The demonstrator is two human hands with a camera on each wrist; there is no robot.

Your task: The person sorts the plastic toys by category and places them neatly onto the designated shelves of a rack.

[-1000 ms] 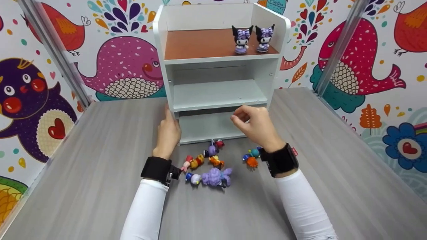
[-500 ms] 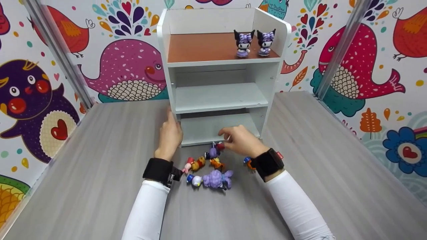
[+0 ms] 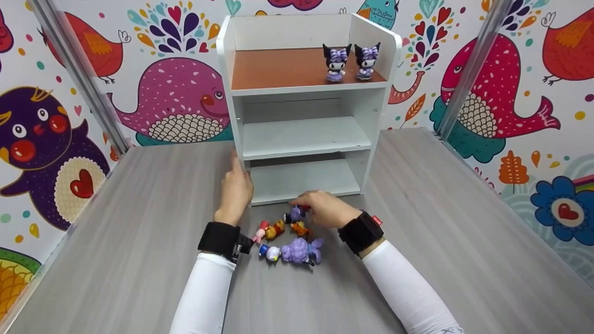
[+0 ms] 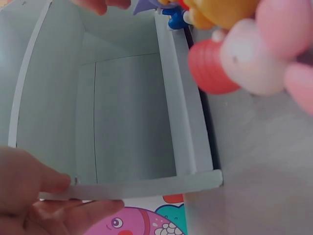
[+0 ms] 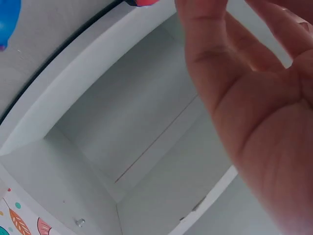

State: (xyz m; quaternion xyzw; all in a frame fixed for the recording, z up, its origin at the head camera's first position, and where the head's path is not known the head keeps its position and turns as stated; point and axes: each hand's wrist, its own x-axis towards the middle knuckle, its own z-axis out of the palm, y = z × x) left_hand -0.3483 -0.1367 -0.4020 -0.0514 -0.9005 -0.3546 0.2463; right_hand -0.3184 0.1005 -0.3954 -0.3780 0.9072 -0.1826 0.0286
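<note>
My left hand (image 3: pixel 235 190) grips the left side panel of a white shelf unit (image 3: pixel 306 178). In the left wrist view its thumb lies inside the panel (image 4: pixel 146 187) and its fingers outside. My right hand (image 3: pixel 327 208) reaches down to a purple toy figure (image 3: pixel 295 214) with red beside it, before the bottom shelf. Its fingertips partly cover them; no hold shows. Thumb and fingers stand apart in the right wrist view. Close by lie an orange tiger figure (image 3: pixel 300 229), a yellow bear figure (image 3: pixel 274 229), a pink piglet figure (image 4: pixel 254 63), a white-and-blue duck figure (image 3: pixel 270 253) and a large lilac figure (image 3: pixel 300 251).
Two black-and-purple figures, one (image 3: pixel 336 64) beside the other (image 3: pixel 366 62), stand upright at the right of the brown top shelf (image 3: pixel 278 69). A blue object (image 5: pixel 7 22) shows at the right wrist view's corner. Patterned walls enclose the grey table (image 3: pixel 153 232).
My right hand has come down and left from before the shelves to the figures, and its forearm now hides the small figures at the right. My left hand keeps its grip on the shelf unit.
</note>
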